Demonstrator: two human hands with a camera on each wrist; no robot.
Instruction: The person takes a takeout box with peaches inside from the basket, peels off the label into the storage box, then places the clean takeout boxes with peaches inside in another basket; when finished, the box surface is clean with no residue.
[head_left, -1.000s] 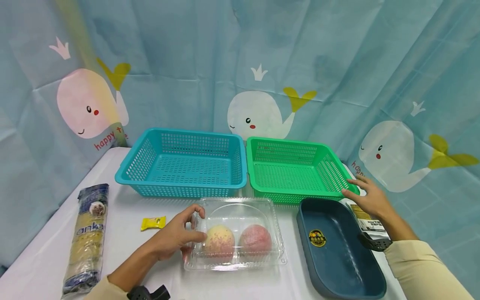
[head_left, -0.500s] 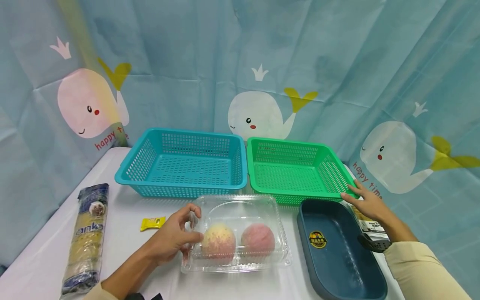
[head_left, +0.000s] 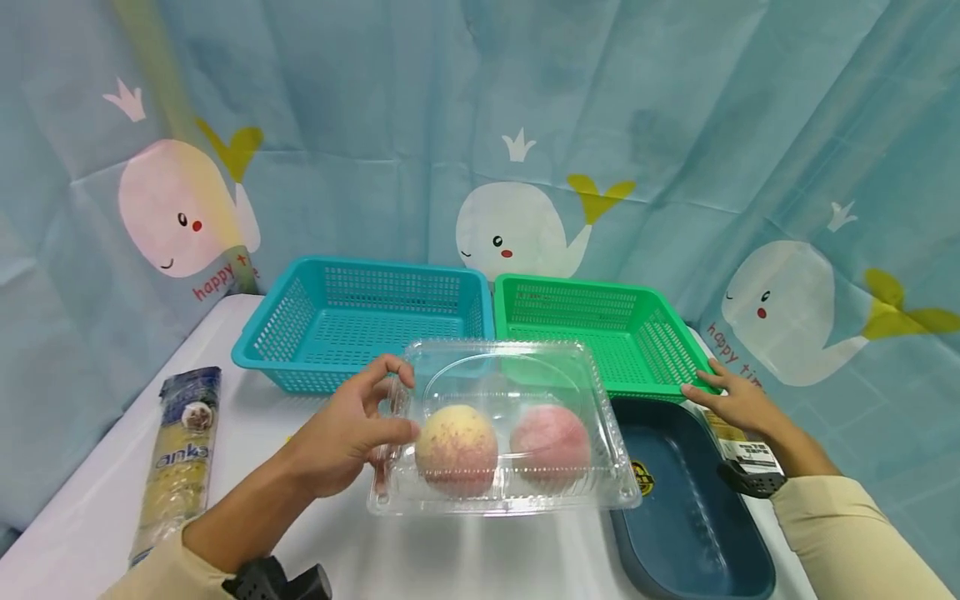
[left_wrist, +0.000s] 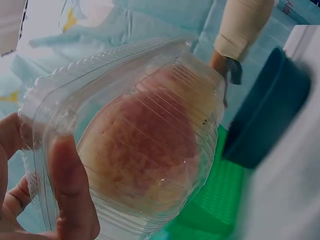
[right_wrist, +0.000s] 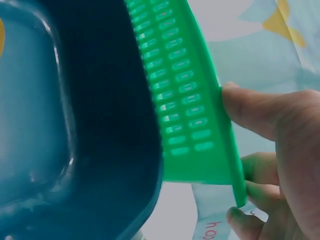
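My left hand (head_left: 337, 437) grips the left edge of a clear plastic clamshell box (head_left: 517, 354), thumb on the near side. Inside sit two peaches, a yellow-pink peach (head_left: 456, 450) and a pinker peach (head_left: 551, 446). The box is held above the table, tilted toward me. In the left wrist view, one peach (left_wrist: 142, 145) shows large through the plastic. My right hand (head_left: 742, 408) touches the front right corner of the green basket (head_left: 592, 333) with spread, relaxed fingers. In the right wrist view, its thumb (right_wrist: 255, 107) meets the green rim.
A blue basket (head_left: 247, 354) stands left of the green one. A dark blue tub (head_left: 675, 508) stands below my right forearm, with a package (head_left: 742, 450) partly hidden beside it. A long "anka" packet (head_left: 180, 458) lies far left. A whale-print curtain (head_left: 375, 125) hangs behind.
My left hand has raised the box of peaches off the table, up and slightly right; it now covers part of the tub and baskets. My right hand has settled at the green basket's corner.
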